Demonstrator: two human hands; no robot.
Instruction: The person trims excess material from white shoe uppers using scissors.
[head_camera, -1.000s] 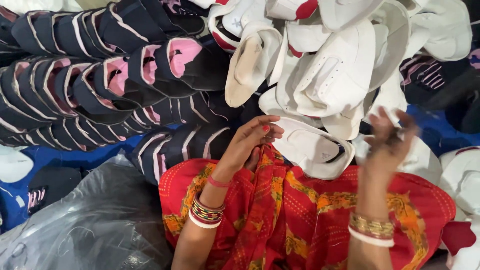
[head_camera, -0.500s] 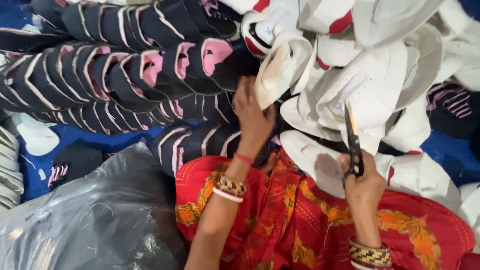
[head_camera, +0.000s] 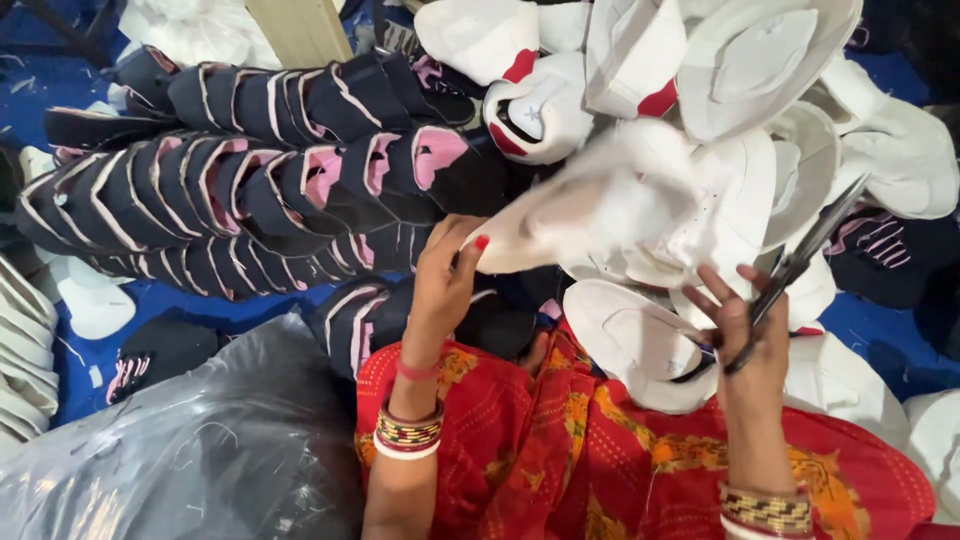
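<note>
Since half a second ago, both hands have risen: the left hand (head_camera: 447, 275) now pulls a white shoe upper (head_camera: 590, 215) out of the heap, where before it only reached in among the pieces, and the scissors (head_camera: 795, 265) have tilted from near upright to a slant pointing far right.

Head view, the only one. Left hand pinches the near left edge of the white upper, thumb and fingers closed on it; the piece is blurred, stretched toward the far right over the white pile (head_camera: 790, 90). Right hand (head_camera: 745, 335) grips the scissor handles, some fingers spread, blades apart from the upper and just right of it. Whether the blades are parted is too thin to tell.

Far left: rows of nested dark shoe uppers with pink lining (head_camera: 250, 190), well apart from the scissors. Near left: a grey plastic bag (head_camera: 190, 450). Red patterned cloth (head_camera: 600, 450) covers the lap beneath both wrists.

Judgement: a piece is being drawn up for trimming. Bringing blade to edge would call for holding the upper taut and steady first.
</note>
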